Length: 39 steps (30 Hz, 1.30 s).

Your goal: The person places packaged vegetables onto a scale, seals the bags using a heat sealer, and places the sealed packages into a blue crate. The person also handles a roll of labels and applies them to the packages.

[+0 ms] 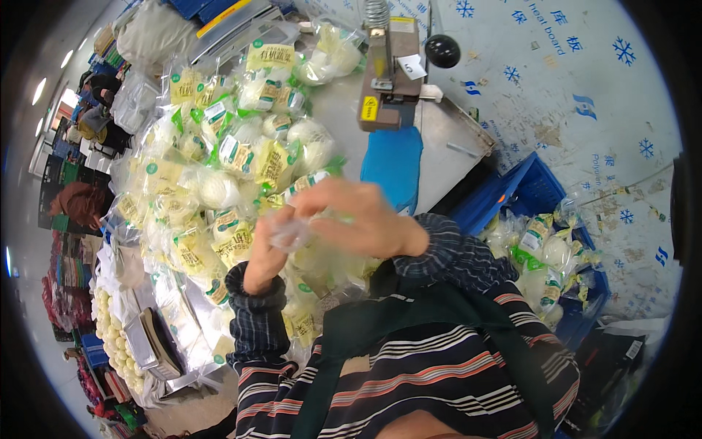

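My left hand point(267, 247) grips the gathered clear plastic of a bag point(290, 233) over the worktable. Close against it is my right hand point(356, 217), blurred, its fingers curled near the same plastic; whether they pinch it cannot be told. Below and between my hands, the bag's lower part blends into other packs. A heap of clear plastic bags point(219, 189) of round white vegetables, perhaps peeled onions, covers the table to the left of and beyond my hands. Many of these bags carry yellow and green printed labels.
A brown bench machine point(389, 71) with a coil spring and black ball knob point(442, 51) stands at the back, a blue sheet point(392, 164) before it. At right, a blue crate point(529, 186) holds similar packs. Loose pale round vegetables point(116, 340) lie at left. People point(98, 115) are farther off.
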Each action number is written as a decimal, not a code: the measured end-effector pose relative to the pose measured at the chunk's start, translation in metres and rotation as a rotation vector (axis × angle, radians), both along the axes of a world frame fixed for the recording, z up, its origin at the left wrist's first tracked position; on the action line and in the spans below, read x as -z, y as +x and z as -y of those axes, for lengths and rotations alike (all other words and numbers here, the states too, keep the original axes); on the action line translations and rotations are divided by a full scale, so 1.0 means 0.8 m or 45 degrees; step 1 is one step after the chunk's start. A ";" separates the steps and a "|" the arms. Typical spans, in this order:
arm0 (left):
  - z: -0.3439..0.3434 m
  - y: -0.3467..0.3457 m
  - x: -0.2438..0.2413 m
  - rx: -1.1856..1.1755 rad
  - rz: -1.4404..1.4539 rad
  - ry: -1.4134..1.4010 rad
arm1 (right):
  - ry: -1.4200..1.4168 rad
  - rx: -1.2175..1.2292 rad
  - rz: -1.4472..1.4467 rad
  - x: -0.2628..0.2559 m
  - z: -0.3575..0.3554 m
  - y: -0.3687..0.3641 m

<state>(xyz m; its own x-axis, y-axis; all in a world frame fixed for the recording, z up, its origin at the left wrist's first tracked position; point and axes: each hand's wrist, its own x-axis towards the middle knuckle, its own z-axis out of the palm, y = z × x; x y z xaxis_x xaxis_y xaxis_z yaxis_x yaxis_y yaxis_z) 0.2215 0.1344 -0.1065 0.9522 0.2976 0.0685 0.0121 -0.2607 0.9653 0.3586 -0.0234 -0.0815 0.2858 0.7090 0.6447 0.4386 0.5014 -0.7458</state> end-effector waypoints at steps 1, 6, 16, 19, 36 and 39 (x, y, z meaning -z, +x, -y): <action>0.007 0.006 -0.015 -0.062 0.013 -0.051 | -0.031 0.017 -0.077 -0.004 0.011 0.010; 0.061 0.086 -0.082 0.321 0.606 0.741 | -0.077 -0.143 -0.131 0.022 0.020 0.027; 0.097 0.221 -0.083 0.072 0.280 0.344 | -0.554 0.850 0.196 0.025 0.092 0.121; 0.075 0.269 -0.064 -0.054 0.580 0.642 | -0.404 1.161 0.367 0.044 0.074 0.146; 0.024 0.287 0.015 -0.325 0.670 0.604 | -0.416 1.084 -0.036 0.177 0.099 -0.039; 0.026 0.285 0.015 -0.245 0.744 0.721 | -0.622 0.987 -0.089 0.138 0.107 -0.041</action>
